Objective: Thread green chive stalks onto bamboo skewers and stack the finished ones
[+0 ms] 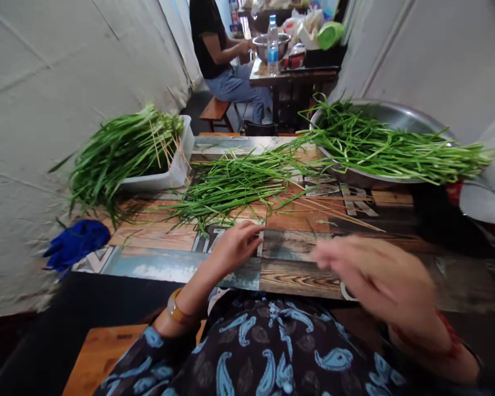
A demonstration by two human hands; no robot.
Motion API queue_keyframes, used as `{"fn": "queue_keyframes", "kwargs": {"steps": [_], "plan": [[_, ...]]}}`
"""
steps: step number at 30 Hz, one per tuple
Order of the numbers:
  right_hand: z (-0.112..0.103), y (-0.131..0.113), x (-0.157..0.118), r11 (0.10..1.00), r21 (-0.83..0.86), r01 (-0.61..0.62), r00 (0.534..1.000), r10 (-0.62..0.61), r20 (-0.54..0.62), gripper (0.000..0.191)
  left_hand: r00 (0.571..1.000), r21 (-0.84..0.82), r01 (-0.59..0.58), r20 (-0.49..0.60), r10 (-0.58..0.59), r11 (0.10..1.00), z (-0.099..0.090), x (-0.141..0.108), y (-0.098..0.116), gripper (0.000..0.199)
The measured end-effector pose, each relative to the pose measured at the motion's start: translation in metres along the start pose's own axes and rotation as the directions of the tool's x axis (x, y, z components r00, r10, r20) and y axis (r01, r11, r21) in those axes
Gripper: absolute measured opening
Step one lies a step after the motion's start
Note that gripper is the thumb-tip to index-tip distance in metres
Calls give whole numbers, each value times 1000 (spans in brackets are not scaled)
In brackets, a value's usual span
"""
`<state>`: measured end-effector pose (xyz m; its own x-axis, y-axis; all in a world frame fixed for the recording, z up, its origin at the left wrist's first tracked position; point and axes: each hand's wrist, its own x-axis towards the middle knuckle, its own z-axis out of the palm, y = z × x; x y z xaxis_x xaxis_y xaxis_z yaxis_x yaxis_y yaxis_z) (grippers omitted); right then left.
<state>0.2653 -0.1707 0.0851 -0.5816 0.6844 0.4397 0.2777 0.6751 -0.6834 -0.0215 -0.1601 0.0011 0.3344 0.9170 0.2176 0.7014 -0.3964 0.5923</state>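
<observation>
My left hand point(238, 245) hovers over the near part of the patterned table point(157, 264), just below a loose pile of green stalks point(235, 184). Its fingers are slightly apart and hold nothing. To the right, my right hand point(375, 269) is raised near the table's front edge, blurred by motion; its fingers look stretched out, with nothing visible in them. Thin wooden skewers point(338, 209) lie right of the pile. A white tub point(177, 170) at the left holds bundled greens with skewers on top. More long stalks fill a metal basin point(400, 113) at the right.
Blue gloves point(78, 242) lie at the table's left end. Walls stand on both sides. Beyond the table, a seated person point(218, 49) works beside another table point(289, 78) with a water bottle point(273, 47) and a metal bowl point(260, 47).
</observation>
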Motion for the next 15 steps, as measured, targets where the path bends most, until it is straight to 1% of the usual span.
{"fn": "queue_keyframes", "kwargs": {"steps": [1,2,4,6,7,9,11,13,14,15], "plan": [[3,21,-1,998,-46,-38,999,37,-35,32,997,15,-25,77,24,1000,2,0,4,27],[6,41,-3,984,-154,-85,994,72,-88,31,988,26,-56,146,52,998,4,-1,7,27],[12,76,-12,929,-321,-186,983,176,-60,30,962,33,-127,247,115,991,7,-1,8,27],[15,99,-21,899,-377,-221,970,241,6,30,951,42,-166,272,149,985,9,4,-1,27],[15,106,-23,900,-376,-222,967,253,33,30,954,52,-167,259,149,985,10,10,-9,27],[13,113,-22,904,-364,-226,963,263,53,29,974,88,-143,191,124,986,10,27,-28,27],[9,118,-16,888,-385,-251,959,282,25,28,992,138,-86,100,73,987,9,48,-42,27],[4,125,-9,850,-442,-286,951,308,-23,29,1000,177,-11,-10,13,984,8,68,-44,28],[2,130,-6,830,-472,-298,948,316,-42,30,999,189,0,-46,8,982,9,75,-39,29],[0,135,-3,814,-498,-299,948,315,-52,30,998,192,-23,-48,33,981,10,80,-32,28]]}}
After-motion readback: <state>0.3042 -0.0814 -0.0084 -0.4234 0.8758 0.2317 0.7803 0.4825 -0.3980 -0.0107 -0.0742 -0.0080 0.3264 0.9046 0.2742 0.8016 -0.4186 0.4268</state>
